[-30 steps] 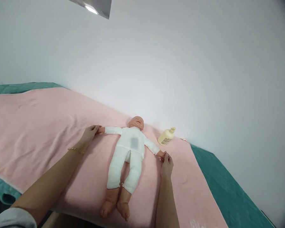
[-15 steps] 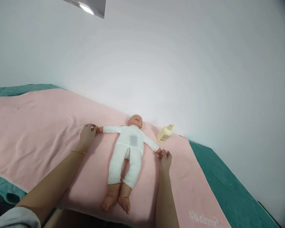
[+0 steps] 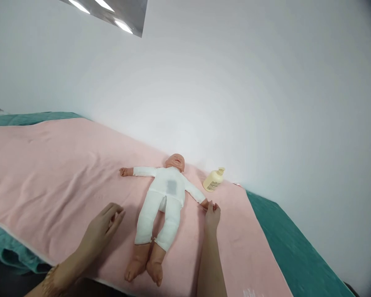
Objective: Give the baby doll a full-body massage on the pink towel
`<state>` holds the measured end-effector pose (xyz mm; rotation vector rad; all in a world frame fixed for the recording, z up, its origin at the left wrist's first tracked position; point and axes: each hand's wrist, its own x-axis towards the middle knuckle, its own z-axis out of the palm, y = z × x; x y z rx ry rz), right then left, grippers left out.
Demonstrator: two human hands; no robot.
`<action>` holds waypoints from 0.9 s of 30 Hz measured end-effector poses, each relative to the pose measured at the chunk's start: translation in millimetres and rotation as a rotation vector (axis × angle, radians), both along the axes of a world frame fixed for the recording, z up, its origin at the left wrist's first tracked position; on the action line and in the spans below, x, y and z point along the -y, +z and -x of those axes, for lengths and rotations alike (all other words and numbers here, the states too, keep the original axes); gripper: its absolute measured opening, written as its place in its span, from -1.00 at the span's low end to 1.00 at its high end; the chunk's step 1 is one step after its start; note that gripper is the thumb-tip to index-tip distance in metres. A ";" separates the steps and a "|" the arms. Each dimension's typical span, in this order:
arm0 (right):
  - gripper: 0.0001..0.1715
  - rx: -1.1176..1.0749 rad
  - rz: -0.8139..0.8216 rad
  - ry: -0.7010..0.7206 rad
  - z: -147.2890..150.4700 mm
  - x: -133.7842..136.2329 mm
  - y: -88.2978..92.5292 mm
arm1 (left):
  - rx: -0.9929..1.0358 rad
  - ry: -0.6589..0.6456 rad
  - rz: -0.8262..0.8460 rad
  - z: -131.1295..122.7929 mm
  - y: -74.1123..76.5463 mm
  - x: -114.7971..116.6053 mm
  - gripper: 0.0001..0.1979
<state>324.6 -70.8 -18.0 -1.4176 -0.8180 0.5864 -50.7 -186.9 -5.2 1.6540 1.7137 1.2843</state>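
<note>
Working from a distance, I have the doll lying on its back on the pink towel, head toward the wall, arms spread, bare feet toward my view. My right hand is closed narrowly on one of the doll's hands, thumb and fingertips pinching it at the end of that outstretched arm. My left hand sits apart from the doll, to the side of its legs and footward of its other arm — fingers loosely curled, a narrow gap between thumb and forefinger, gripping nothing I can make out. Whether it touches the towel beside the doll, I cannot tell. A gold bracelet circles that wrist. Past the arm I'm holding, near the doll's shoulder, stands the yellow bottle with its pump on top; its print is too small for me to read. The doll wears a white suit, a grey patch on its front. Green cloth shows past the towel's edges — well out from the doll on both sides.
</note>
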 end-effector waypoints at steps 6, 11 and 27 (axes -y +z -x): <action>-0.46 -0.038 0.084 -0.030 2.3 1.3 2.7 | 0.493 -0.194 0.353 -32.3 -15.7 63.0 -0.51; -0.40 -0.058 0.107 -0.054 3.4 2.0 4.6 | 0.376 -0.355 0.457 -42.4 -24.6 84.9 -0.40; -0.46 -0.186 0.068 0.041 3.0 -3.1 2.7 | -0.046 -0.349 0.320 -38.5 -8.5 81.6 -0.58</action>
